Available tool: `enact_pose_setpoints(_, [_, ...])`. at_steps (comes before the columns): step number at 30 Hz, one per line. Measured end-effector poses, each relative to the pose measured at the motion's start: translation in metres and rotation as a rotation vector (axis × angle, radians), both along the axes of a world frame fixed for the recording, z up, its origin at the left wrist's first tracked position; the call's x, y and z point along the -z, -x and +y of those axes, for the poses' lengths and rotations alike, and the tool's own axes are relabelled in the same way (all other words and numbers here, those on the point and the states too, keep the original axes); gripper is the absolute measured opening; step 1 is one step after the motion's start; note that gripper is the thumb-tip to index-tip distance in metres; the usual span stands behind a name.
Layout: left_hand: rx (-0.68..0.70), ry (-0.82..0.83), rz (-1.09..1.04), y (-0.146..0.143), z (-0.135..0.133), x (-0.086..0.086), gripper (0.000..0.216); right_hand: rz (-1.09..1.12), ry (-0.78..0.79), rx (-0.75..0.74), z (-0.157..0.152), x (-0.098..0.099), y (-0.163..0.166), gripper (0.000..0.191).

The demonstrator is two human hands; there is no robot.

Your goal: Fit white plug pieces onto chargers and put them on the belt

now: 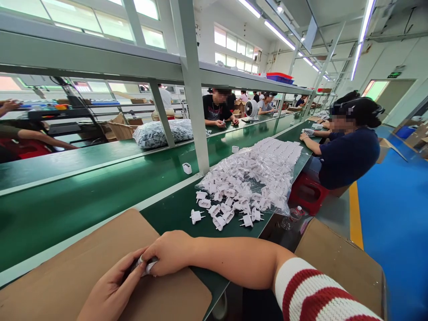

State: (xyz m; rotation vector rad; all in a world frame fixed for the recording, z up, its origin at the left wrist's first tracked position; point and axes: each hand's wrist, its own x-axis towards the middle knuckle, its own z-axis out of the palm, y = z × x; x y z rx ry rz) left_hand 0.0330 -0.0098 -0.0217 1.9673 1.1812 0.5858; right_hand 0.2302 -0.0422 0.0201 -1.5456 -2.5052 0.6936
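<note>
My left hand [112, 285] and my right hand [172, 253] meet over a brown cardboard sheet [174, 294] at the bench's near edge. Between their fingertips is a small white plastic part [150, 266], mostly covered by the fingers, so its exact kind cannot be made out. Both hands are closed on it. Beyond them lies a heap of white plug housings with pins [230, 196], some loose on the green bench and others on or under clear plastic film.
A metal post [194, 89] carries a shelf above the bench. Single white pieces rest on the green conveyor [133, 174]. A bulging clear bag [163, 133] sits across it. To the right, a person [347, 147] sits by a red stool [307, 191]; an open cardboard box [341, 267] stands nearer.
</note>
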Motion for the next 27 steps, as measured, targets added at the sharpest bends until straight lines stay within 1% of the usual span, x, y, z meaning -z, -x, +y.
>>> enact_pose_setpoints(9, [0.031,-0.032,-0.050,0.000,0.001,-0.003,0.045,-0.007,-0.018,-0.020,-0.004,-0.007,0.001,0.025])
enact_pose_setpoints(13, [0.038,-0.052,-0.073,-0.002,-0.001,-0.005,0.044,-0.009,-0.012,-0.017,-0.004,-0.008,0.000,0.027])
enact_pose_setpoints(19, [-0.015,-0.096,-0.103,-0.006,-0.005,-0.002,0.048,-0.025,-0.034,0.006,-0.004,-0.004,-0.001,0.026])
enact_pose_setpoints(24, [-0.038,-0.059,-0.108,-0.007,-0.010,-0.004,0.050,-0.034,-0.053,0.021,-0.005,-0.001,0.001,0.023])
enact_pose_setpoints(27, [-0.019,0.011,-0.166,-0.006,-0.011,-0.007,0.051,-0.051,-0.081,0.031,-0.006,-0.004,-0.001,0.026])
